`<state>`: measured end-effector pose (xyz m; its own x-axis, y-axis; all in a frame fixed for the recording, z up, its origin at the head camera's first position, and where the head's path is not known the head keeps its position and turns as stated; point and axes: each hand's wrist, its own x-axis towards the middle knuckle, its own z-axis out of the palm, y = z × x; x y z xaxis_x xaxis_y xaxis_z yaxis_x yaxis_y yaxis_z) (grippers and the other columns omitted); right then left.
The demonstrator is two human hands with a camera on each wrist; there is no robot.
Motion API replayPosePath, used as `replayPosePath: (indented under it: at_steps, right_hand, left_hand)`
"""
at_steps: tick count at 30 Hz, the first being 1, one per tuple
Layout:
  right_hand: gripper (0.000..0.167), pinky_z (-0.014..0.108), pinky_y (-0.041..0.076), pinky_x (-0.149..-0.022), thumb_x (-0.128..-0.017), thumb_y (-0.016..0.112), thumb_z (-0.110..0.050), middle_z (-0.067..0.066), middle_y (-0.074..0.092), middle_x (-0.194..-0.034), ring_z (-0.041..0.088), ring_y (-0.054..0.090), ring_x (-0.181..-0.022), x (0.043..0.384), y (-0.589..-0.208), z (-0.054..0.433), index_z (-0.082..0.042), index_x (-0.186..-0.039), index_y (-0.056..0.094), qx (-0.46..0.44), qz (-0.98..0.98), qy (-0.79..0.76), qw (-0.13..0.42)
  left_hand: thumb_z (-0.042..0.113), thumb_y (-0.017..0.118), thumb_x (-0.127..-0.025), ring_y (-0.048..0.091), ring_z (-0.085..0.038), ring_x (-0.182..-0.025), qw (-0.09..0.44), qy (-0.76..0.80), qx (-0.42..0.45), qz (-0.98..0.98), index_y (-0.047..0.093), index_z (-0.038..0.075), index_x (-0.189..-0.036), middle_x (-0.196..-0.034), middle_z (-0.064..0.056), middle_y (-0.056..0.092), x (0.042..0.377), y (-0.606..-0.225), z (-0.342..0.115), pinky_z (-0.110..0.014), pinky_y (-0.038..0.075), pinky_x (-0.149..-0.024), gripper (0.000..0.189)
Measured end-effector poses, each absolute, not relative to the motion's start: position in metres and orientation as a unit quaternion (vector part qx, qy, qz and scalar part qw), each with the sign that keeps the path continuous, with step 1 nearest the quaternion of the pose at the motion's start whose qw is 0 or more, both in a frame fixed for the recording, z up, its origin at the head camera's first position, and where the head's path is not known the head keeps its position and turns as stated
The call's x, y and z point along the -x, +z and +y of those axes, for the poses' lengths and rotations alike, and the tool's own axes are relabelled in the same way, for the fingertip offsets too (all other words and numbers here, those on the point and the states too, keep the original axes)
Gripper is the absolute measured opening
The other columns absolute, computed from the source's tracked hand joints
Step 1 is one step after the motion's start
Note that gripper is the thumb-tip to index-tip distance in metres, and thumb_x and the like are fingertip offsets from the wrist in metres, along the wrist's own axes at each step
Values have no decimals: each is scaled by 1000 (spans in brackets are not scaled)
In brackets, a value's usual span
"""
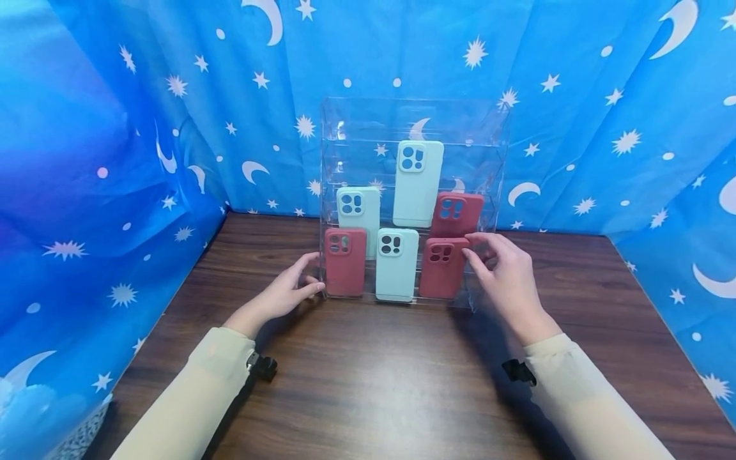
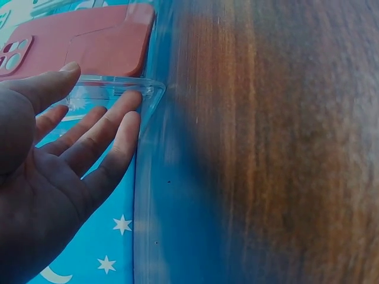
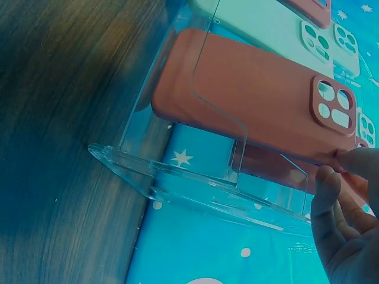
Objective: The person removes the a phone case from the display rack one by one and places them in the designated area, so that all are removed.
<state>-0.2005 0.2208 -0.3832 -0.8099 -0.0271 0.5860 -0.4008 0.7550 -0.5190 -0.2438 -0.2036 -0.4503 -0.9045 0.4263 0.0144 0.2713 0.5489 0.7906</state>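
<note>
A clear acrylic stand (image 1: 368, 118) holds several phone cases in tiers. My right hand (image 1: 508, 268) pinches the upper right corner of the red phone case (image 1: 441, 278) in the front row; the thumb (image 3: 355, 160) lies at its edge beside the camera cutouts. My left hand (image 1: 284, 287) is at the stand's lower left side, fingers (image 2: 106, 139) fairly straight and spread against the clear side, holding nothing. Near it stands another red case (image 1: 346, 271). Between the two front red cases is a mint green case (image 1: 397, 275).
Behind the front row stand a mint case (image 1: 368, 214) at left, a taller-placed mint case (image 1: 425, 185), and a red case (image 1: 468, 214) at right. Under the stand is a dark wooden table (image 1: 379, 383). Blue star-and-moon cloth (image 1: 402, 38) surrounds it.
</note>
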Motion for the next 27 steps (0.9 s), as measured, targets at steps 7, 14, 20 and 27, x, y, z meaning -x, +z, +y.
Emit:
replayPosePath:
  at_steps: [7,14,20,27]
  right_hand:
    - [29,6,49,-74,-94,77,-13,8,75,-111,20,69,-82,199,-385,222,-9,-122,72,-121,-889,332,291]
    - [29,-1,43,-74,-93,78,-13,8,76,-111,20,71,-87,199,-384,224,-10,-121,73,-119,-890,330,290]
    - [28,25,60,-76,-92,79,-12,9,77,-108,22,73,-85,198,-381,224,-9,-120,74,-129,-888,329,295]
    - [28,4,48,-75,-92,79,-13,9,77,-107,23,72,-82,196,-380,222,-9,-119,74,-129,-885,341,289]
  left_hand:
    - [32,61,-105,68,-26,-117,95,426,-196,878,28,20,-161,-156,-14,47,242,-450,-203,-49,57,-97,66]
    - [30,60,-106,67,-28,-121,97,422,-196,880,26,19,-161,-157,-14,46,243,-448,-202,-53,55,-101,66]
    - [31,60,-106,67,-29,-120,99,412,-193,885,25,18,-162,-152,-17,50,243,-447,-201,-53,55,-102,67]
    - [32,59,-107,71,-25,-107,104,406,-186,889,23,19,-163,-133,-18,64,242,-446,-201,-53,55,-101,68]
